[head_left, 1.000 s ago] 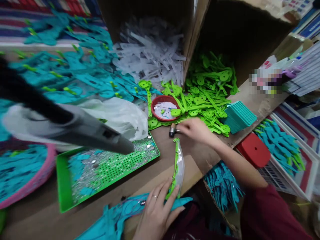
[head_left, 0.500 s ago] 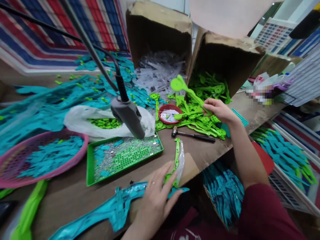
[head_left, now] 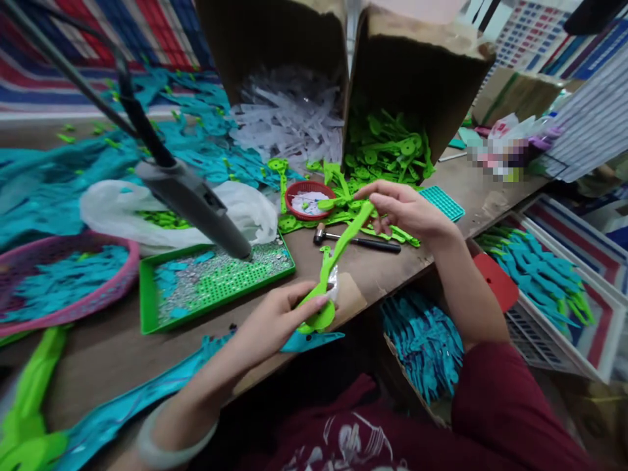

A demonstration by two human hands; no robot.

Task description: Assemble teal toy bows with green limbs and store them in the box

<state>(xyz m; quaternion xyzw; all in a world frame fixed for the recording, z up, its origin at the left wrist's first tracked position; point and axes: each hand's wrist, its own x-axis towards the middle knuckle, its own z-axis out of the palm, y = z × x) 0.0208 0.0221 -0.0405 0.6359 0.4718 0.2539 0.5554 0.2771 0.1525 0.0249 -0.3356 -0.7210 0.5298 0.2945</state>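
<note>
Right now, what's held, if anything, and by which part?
A long green plastic piece: the left hand grips it near its rounded end; the right hand is at its narrow far end, but whether it grips can't be told.

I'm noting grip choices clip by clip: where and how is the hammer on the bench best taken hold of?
Probably the hammer is best gripped by its black handle, with the right hand coming from above right: it lies flat, head leftward, handle end pointing right.

Striped sheeting (head_left: 147,40) stands at back left — a carton (head_left: 514,98) at back right, a red stool (head_left: 497,282) nearer.
</note>
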